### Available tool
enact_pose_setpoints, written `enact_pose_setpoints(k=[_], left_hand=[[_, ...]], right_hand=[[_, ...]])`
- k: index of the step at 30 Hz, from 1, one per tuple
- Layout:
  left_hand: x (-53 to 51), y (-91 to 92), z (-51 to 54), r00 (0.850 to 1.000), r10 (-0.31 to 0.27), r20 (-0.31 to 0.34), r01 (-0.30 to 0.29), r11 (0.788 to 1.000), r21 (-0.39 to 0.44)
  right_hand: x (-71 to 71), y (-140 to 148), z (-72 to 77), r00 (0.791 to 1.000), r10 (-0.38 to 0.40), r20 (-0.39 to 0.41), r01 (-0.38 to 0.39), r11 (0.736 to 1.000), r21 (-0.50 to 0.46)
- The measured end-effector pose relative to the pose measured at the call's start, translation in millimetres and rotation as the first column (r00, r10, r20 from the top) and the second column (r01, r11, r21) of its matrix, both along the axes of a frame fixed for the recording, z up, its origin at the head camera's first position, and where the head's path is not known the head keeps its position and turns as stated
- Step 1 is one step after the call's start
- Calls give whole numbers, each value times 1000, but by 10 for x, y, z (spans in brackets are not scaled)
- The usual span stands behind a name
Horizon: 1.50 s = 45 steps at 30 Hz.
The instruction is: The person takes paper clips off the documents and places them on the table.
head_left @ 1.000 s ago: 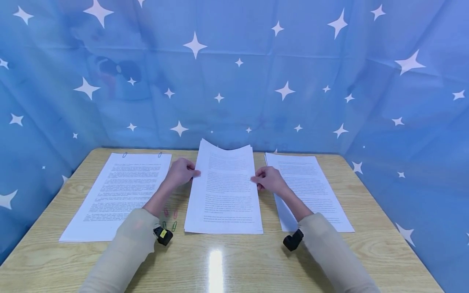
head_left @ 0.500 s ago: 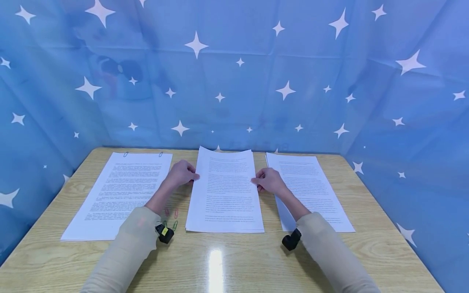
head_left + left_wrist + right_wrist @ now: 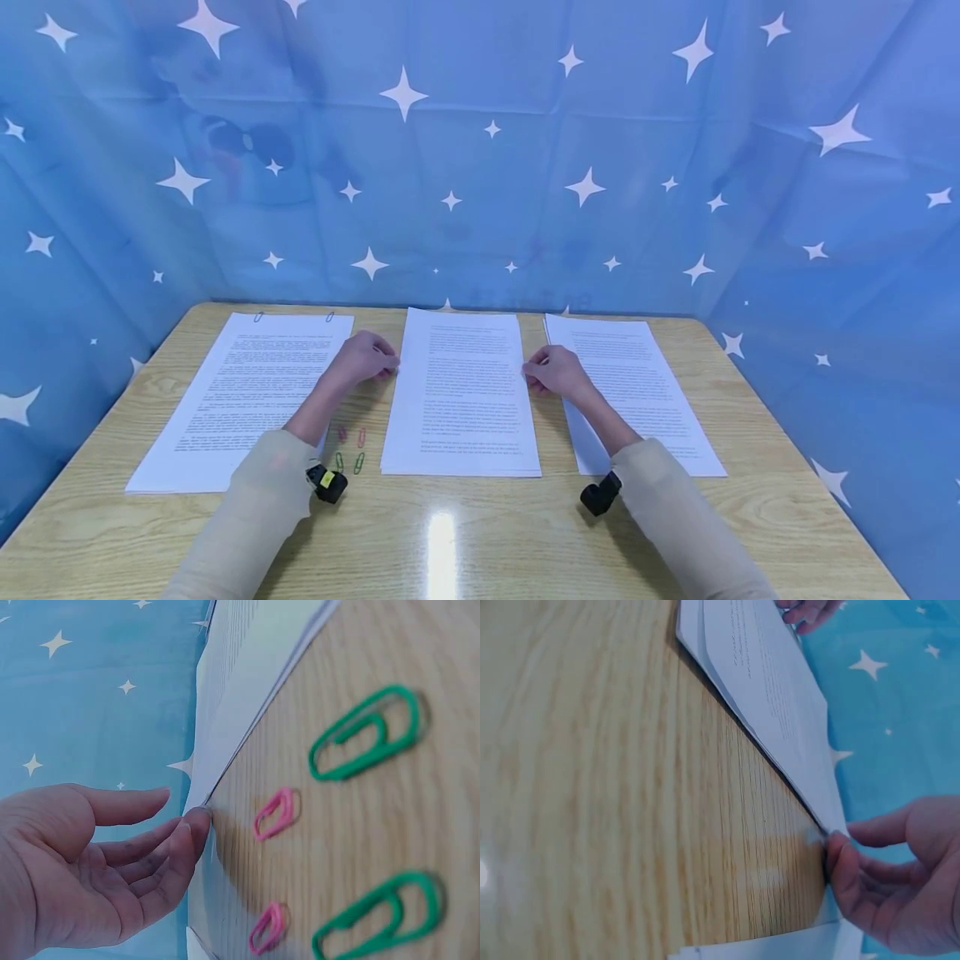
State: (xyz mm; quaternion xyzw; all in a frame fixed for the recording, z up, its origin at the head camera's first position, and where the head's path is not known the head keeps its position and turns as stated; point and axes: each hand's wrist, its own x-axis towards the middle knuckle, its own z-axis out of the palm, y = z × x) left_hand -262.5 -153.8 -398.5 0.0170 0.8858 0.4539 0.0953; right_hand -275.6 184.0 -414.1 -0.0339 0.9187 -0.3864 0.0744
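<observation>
The middle stack of printed sheets (image 3: pixel 472 400) lies flat on the table. My left hand (image 3: pixel 366 357) is at its left edge; in the left wrist view that hand (image 3: pixel 112 862) has its thumb apart from the loosely bent fingers, the fingertips at the paper's edge (image 3: pixel 240 690). At the right edge of the stack is my right hand (image 3: pixel 557 371). In the right wrist view, the right hand (image 3: pixel 900 877) touches the edge of the stack (image 3: pixel 780 712) with its bent fingertips, thumb slightly apart from them.
On the left lies a printed stack (image 3: pixel 247 400) with two paper clips (image 3: pixel 330 317) at its top edge. Another stack (image 3: pixel 630 392) lies to the right. Green clips (image 3: pixel 359 463) and pink clips (image 3: pixel 362 437) lie beside my left forearm. A starry curtain (image 3: pixel 480 233) hangs behind the table.
The middle stack's raised, curved top edge has come down flat. Both thumbs have come off the sheets, and my left hand has moved slightly left.
</observation>
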Motion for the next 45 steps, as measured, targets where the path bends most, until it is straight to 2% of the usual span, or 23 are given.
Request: enact_pose_setpoints(k=[9,20,26,32,45], left_hand=[[126,-150,31,1000,8,-2,-8,1000,16],[276,-381,92,997,0,-73,-5,998,-67],[324,-529,84,996,19,-93,-27,996,-87],[381,-663,71,994,66,-83,-76,988,-133],[501,-974,41,992,97,-81,-111,975,-191]], right_hand=[[19,-7,25,1000,-18,-18,18,1000,-21],[114,-176,117,998,1,-67,-6,997,-75],[164,-331,155,996,42,-79,-50,993,-106],[196,-523,198,992,91,-91,-104,983,-149],[257,-909,162,984,177,-22,-178,965,-190]])
